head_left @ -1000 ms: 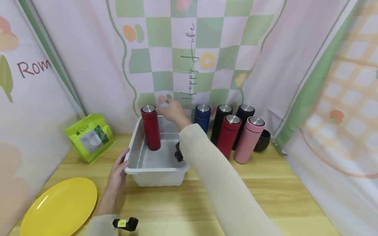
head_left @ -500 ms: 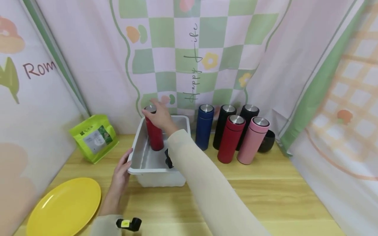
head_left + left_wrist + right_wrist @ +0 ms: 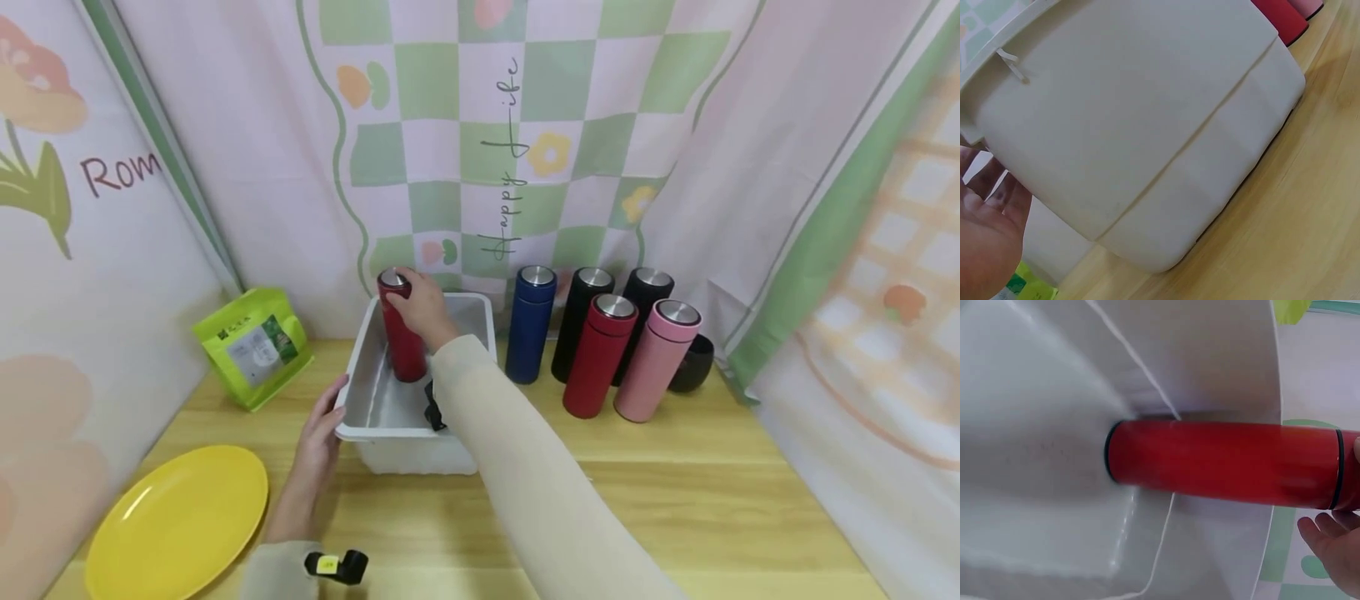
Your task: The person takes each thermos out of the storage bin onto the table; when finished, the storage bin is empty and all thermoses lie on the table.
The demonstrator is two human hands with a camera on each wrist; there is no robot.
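Observation:
A red thermos flask (image 3: 406,346) with a silver cap stands inside the pale grey plastic bin (image 3: 375,435), in its far left corner. My right hand (image 3: 423,308) holds it near the cap, thumb on the near side. In the right wrist view the flask's base (image 3: 1124,453) meets the bin floor, and part of the hand (image 3: 1338,550) shows at the upper end, its other fingers cut off or hidden. My left hand (image 3: 318,433) holds the bin's left rim near the front corner. In the left wrist view its fingers (image 3: 1013,197) are bent beneath the rim.
Right of the bin stand a blue flask (image 3: 531,333), two black ones, another red flask (image 3: 597,358) and a pink flask (image 3: 654,367). A black cup (image 3: 693,364) sits behind them. On the left are a green pouch (image 3: 255,350) and a yellow plate (image 3: 180,525).
My right hand has come leftward from beside the red flask's cap and now grips its top. The left hand stays at the bin's rim. The head view has swung slightly left.

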